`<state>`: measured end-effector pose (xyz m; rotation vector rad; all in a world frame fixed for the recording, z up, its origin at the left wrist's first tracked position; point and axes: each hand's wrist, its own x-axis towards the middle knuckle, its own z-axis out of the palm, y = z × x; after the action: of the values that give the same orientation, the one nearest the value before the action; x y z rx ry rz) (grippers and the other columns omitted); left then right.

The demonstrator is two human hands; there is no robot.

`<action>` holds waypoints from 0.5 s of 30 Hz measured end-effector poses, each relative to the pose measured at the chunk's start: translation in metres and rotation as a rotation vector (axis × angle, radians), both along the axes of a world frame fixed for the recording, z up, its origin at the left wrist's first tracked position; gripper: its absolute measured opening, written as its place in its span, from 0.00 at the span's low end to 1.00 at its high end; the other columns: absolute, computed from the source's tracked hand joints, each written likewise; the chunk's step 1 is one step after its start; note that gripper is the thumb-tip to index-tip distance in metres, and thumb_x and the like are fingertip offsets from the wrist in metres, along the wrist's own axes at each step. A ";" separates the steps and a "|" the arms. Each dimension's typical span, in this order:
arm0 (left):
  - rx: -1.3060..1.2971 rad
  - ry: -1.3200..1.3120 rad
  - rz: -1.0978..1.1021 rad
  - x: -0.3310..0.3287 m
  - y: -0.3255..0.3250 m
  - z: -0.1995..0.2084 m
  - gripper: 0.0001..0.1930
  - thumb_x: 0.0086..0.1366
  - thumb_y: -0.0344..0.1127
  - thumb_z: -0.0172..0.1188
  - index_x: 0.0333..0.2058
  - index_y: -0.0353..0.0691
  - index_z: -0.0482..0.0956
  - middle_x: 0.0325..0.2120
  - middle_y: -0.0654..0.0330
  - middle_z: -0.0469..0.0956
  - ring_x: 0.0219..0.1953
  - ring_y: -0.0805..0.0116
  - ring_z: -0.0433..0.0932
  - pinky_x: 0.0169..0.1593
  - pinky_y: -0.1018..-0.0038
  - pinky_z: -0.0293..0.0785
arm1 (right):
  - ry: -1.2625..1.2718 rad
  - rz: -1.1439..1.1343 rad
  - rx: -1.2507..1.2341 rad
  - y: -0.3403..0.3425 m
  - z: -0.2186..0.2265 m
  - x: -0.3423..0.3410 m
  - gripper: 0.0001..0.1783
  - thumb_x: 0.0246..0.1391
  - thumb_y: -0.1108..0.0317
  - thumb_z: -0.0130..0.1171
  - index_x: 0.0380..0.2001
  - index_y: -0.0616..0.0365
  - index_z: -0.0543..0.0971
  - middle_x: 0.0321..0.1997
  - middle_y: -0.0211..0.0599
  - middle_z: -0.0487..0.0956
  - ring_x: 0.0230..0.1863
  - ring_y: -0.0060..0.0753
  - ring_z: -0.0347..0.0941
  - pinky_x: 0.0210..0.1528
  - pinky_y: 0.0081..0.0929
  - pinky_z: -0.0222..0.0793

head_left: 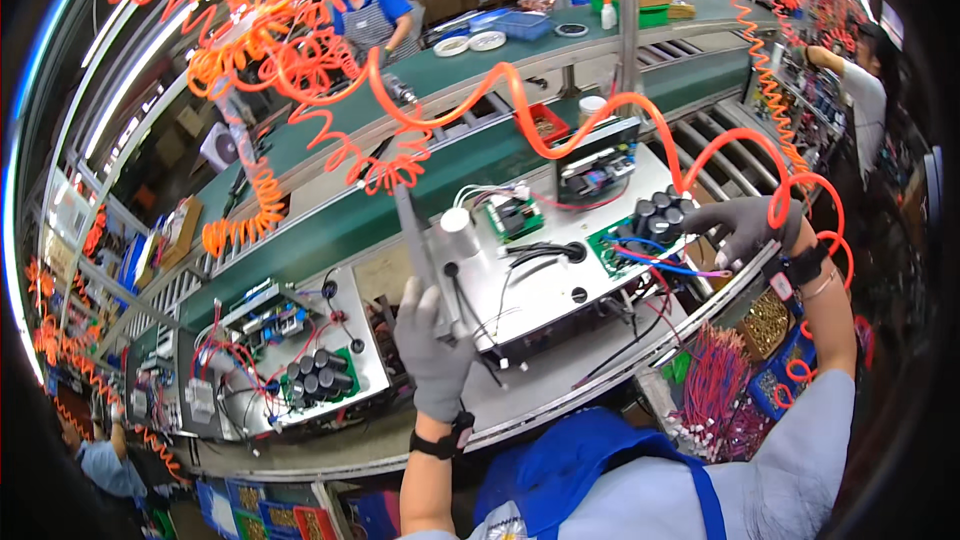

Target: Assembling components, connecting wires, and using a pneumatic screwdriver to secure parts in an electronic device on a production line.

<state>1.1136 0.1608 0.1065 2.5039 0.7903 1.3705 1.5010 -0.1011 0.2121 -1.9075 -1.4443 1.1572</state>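
Observation:
A flat silver metal chassis (pixel 545 292) lies on the bench before me, carrying a green circuit board (pixel 513 219), a white cylinder (pixel 460 233) and loose cables. My left hand (pixel 436 352), in a grey glove, grips the chassis's raised left edge, its fingers outside and the thumb on the inner side. Over the right end hovers my right hand (pixel 738 228), also gloved, fingers apart and nothing visible in them. It is beside a cluster of black capacitors (pixel 660 217) and blue and red wires (pixel 665 262). An orange coiled hose (pixel 783 202) crosses in front of the right hand.
A second wired chassis (pixel 355 325) stands to the left. Bundled red wires (pixel 722 380) and a bin of brass-coloured parts (pixel 766 323) lie at lower right. Orange coiled hoses (pixel 300 50) hang overhead. Beyond the green conveyor (pixel 330 225), a person in blue (pixel 385 15) works.

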 end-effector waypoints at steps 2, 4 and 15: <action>-0.053 -0.047 0.001 -0.005 0.001 -0.003 0.28 0.44 0.25 0.57 0.50 0.36 0.72 0.55 0.43 0.70 0.56 0.43 0.69 0.59 0.57 0.66 | 0.067 0.109 0.065 0.016 0.007 -0.007 0.60 0.30 0.42 0.76 0.63 0.67 0.63 0.63 0.48 0.68 0.63 0.40 0.64 0.64 0.36 0.59; -0.024 -0.038 0.001 -0.007 0.002 -0.006 0.29 0.44 0.25 0.57 0.50 0.36 0.72 0.55 0.43 0.69 0.57 0.43 0.69 0.59 0.56 0.66 | 0.336 0.133 0.034 0.028 0.008 -0.029 0.65 0.29 0.38 0.76 0.65 0.67 0.59 0.65 0.50 0.66 0.65 0.41 0.61 0.66 0.39 0.56; 0.041 0.096 0.189 -0.001 -0.015 0.017 0.32 0.47 0.36 0.67 0.52 0.33 0.70 0.56 0.43 0.68 0.55 0.43 0.70 0.57 0.57 0.67 | 0.326 0.928 0.186 -0.004 0.066 -0.057 0.36 0.56 0.53 0.63 0.58 0.68 0.66 0.54 0.52 0.72 0.53 0.45 0.72 0.56 0.39 0.66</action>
<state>1.1131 0.1460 0.1233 2.6001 1.0525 1.3435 1.4445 -0.1053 0.2786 -0.8233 -2.2011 1.5345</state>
